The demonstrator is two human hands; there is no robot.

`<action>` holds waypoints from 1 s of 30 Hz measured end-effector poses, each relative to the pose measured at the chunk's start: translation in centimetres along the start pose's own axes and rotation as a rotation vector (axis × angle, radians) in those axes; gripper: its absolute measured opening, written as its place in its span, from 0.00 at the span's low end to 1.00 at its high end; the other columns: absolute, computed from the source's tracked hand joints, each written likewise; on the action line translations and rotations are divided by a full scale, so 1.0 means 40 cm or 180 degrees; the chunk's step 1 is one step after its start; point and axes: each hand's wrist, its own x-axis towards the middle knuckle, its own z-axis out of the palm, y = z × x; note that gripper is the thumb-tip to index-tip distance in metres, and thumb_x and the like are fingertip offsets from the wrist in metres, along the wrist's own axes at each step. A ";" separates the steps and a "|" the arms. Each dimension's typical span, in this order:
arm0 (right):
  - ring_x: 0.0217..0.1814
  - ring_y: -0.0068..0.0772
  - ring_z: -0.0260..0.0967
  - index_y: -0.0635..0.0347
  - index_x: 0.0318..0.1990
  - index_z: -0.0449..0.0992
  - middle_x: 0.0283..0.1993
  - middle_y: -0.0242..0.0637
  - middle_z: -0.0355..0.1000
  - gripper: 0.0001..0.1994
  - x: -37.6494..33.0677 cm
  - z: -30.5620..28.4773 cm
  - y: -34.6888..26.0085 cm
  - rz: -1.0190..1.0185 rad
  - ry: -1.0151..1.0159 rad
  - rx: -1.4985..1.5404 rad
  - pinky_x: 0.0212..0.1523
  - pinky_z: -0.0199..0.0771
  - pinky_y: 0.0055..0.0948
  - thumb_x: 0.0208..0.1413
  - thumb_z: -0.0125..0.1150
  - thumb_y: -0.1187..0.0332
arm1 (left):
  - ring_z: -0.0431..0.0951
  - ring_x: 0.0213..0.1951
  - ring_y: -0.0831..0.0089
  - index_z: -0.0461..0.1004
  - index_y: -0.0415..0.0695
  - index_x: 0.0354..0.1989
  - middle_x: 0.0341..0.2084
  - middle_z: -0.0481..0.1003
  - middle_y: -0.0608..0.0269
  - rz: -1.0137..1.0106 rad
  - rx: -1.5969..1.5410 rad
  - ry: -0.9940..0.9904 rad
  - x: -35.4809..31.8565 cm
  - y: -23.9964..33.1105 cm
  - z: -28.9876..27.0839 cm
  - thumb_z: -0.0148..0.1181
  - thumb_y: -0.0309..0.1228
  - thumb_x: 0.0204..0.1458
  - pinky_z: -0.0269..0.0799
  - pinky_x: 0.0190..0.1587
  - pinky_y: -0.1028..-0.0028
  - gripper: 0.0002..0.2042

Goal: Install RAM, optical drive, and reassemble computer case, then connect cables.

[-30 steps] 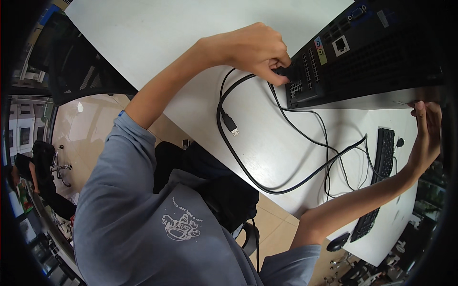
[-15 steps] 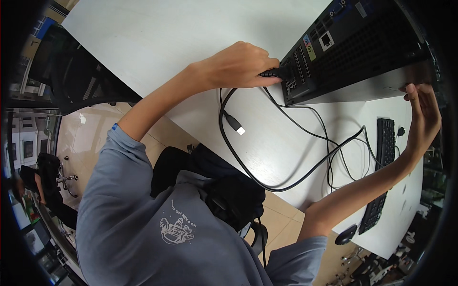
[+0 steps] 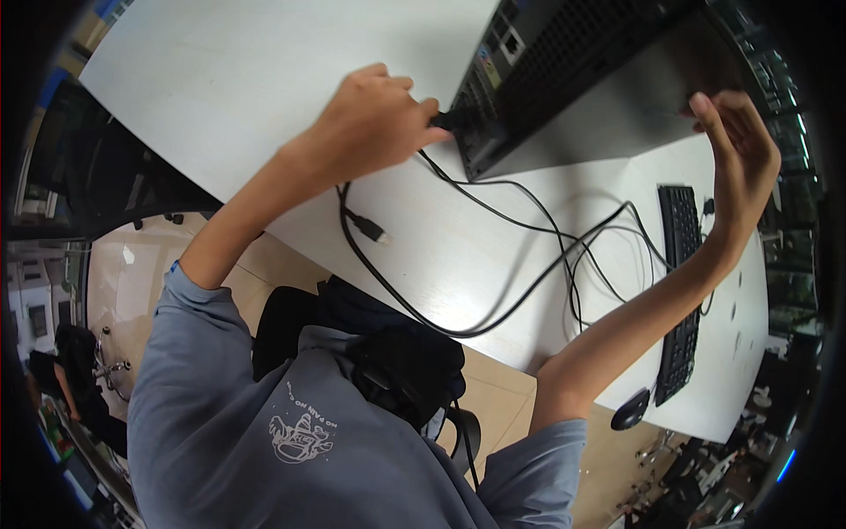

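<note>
A black computer tower (image 3: 599, 97) stands on the white desk, its back with ports turned to my left. My left hand (image 3: 374, 119) is closed around a black cable plug (image 3: 443, 121) at the lower corner of that back panel. Whether the plug is fully seated cannot be made out. My right hand (image 3: 745, 154) is at the tower's side panel, fingers loosely bent and apart, the fingertips close to or touching it. The black cable (image 3: 423, 319) loops down from below my left hand and across the desk. A loose USB plug (image 3: 368, 229) lies near it.
A black keyboard (image 3: 679, 295) lies beyond my right forearm, with a black mouse (image 3: 631, 410) near the desk's (image 3: 220, 79) edge. Thinner black cables (image 3: 538, 201) cross the desk below the tower. A dark mesh chair (image 3: 115, 167) stands at the left. Another person (image 3: 57, 379) is at the far left.
The whole view has shifted, so the tower and both hands appear further left and slightly higher. My left hand keeps its hold on the plug; my right hand stays by the side panel.
</note>
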 end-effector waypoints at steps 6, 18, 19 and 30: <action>0.33 0.21 0.78 0.64 0.37 0.81 0.32 0.34 0.81 0.12 0.016 0.009 -0.018 -0.0136 -0.0106 0.0264 0.38 0.76 0.20 0.56 0.75 0.65 | 0.71 0.17 0.58 0.79 0.43 0.33 0.15 0.72 0.58 -0.1194 -0.0762 -0.0297 -0.037 0.060 -0.005 0.65 0.38 0.60 0.67 0.27 0.63 0.11; 0.30 0.25 0.81 0.62 0.30 0.79 0.28 0.36 0.81 0.14 0.000 -0.014 -0.029 0.0061 -0.0093 0.0473 0.33 0.83 0.24 0.52 0.78 0.62 | 0.70 0.42 0.64 0.70 0.37 0.43 0.39 0.71 0.55 -0.2686 -0.0769 0.2089 -0.290 0.165 -0.078 0.56 0.26 0.65 0.65 0.51 0.66 0.05; 0.30 0.25 0.81 0.62 0.31 0.79 0.28 0.36 0.81 0.14 0.002 -0.006 -0.024 -0.0010 -0.0054 0.0567 0.34 0.83 0.24 0.52 0.78 0.62 | 0.69 0.42 0.65 0.68 0.37 0.43 0.38 0.69 0.56 -0.3241 -0.0836 0.2674 -0.361 0.205 -0.081 0.56 0.25 0.64 0.64 0.51 0.66 0.06; 0.49 0.31 0.82 0.68 0.53 0.80 0.46 0.43 0.84 0.18 -0.059 -0.018 -0.066 0.0204 -0.0231 -0.0159 0.52 0.77 0.27 0.64 0.66 0.61 | 0.73 0.51 0.49 0.70 0.37 0.55 0.49 0.74 0.48 -0.3163 -0.0212 -0.0325 -1.023 0.512 0.101 0.56 0.28 0.64 0.66 0.56 0.55 0.14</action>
